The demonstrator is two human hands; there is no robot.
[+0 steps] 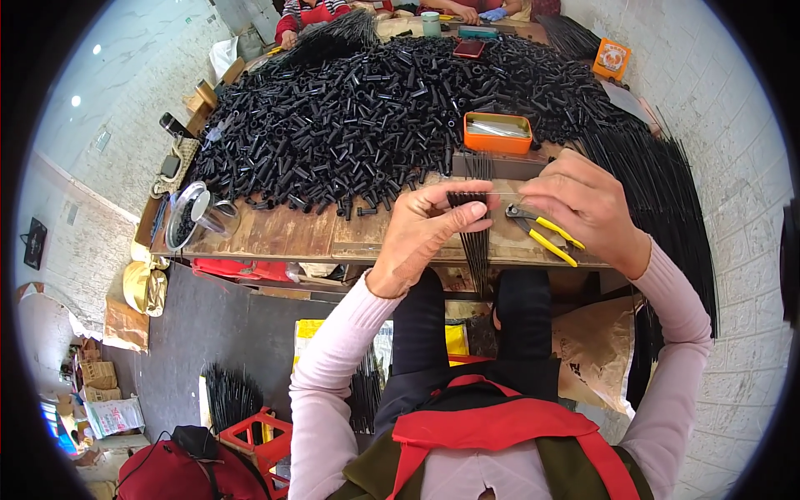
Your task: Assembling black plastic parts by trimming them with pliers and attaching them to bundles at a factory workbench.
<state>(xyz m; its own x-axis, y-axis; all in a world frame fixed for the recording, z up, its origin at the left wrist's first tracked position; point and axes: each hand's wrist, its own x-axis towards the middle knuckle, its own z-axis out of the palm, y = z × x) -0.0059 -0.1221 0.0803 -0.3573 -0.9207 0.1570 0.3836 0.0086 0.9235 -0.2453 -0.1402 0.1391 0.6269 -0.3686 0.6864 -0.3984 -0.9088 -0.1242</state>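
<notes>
At the left edge of the table (283,232) lies a clear jar (223,218). Right of it, a broad pile (333,117) of short black tubes spreads toward the far side, where a co-worker's hand (288,39) shows.

Near the table's front edge, right of the middle, the left hand (417,233) grips a flat row of thin black rods (476,254), its thumb on the near side and fingers on the far side. The rods stand side by side, long axis running near to far: one end points far, toward an orange tin (498,145) of silver wires, the other points near, past the table edge and between the person's knees.

A thin wire (505,193) runs left to right, across the rods' axis, from the row to the right hand (583,200). That hand is closed in a pinch, thumb and fingertips on the wire, the other fingers curled.

Just below it lie yellow-handled pliers (553,247), their head pointing far and left, handles spread near and right. Farther right, a thick sheaf (667,192) of long black rods hangs over the table's right side.
</notes>
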